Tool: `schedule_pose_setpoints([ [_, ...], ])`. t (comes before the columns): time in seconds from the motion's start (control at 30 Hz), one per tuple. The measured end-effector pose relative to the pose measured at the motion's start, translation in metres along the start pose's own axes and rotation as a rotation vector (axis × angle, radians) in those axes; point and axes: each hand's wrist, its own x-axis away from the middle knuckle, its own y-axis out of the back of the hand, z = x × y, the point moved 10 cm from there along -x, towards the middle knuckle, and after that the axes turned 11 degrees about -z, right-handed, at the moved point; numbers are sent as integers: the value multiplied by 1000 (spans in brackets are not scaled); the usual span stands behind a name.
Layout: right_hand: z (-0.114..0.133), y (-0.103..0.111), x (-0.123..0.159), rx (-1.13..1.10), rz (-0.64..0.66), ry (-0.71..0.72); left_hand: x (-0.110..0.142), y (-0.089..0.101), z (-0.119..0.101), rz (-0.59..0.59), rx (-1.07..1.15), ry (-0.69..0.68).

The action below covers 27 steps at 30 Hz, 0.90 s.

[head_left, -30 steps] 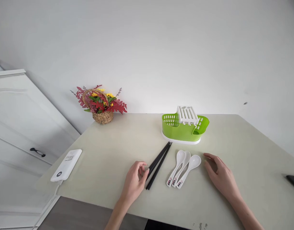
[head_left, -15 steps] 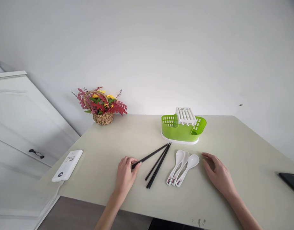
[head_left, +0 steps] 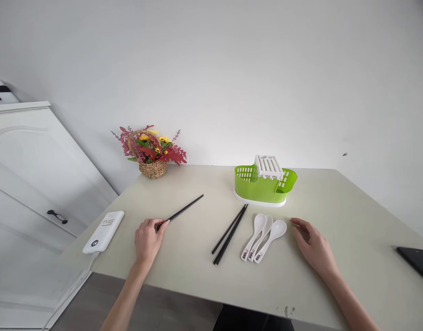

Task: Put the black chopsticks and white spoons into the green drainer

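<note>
Pinched at its near end by my left hand [head_left: 148,236], a black chopstick [head_left: 186,208] points away to the upper right over the left half of the table. More black chopsticks [head_left: 230,234] lie close together in the middle. To their right rest three white spoons [head_left: 266,236], bowls facing away and handles towards me, with small printed marks on the handles. My right hand [head_left: 311,246] lies on the table right of the spoons, fingers loosely apart and holding nothing. Behind the spoons stands a green utensil basket [head_left: 260,188] with a white slotted rack [head_left: 269,167] on top.
A wicker basket of artificial flowers [head_left: 152,168] stands at the back left of the table [head_left: 318,197]. A white power bank [head_left: 104,232] with a cable lies at the left edge, a black phone-like object [head_left: 416,262] at the right. A white cabinet [head_left: 21,184] is at left.
My left hand has taken one chopstick from the bunch and carried it left, away from the others. My right hand stays beside the spoons.
</note>
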Motion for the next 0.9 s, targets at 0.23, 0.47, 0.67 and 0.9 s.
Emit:
schedule_pose_setpoints([
  [0.23,-1,1,0,-17,-5,-8,-15,-11,-1,70,-195,41],
  [0.47,0,0,2,-23,9,-12,-19,-35,-29,255,-423,-122],
  [0.67,-3,-1,1,-24,14,-14,-17,-40,-31,269,-380,-133],
  [0.9,-3,0,2,-16,9,-21,-10,-28,-23,50,-185,-114],
])
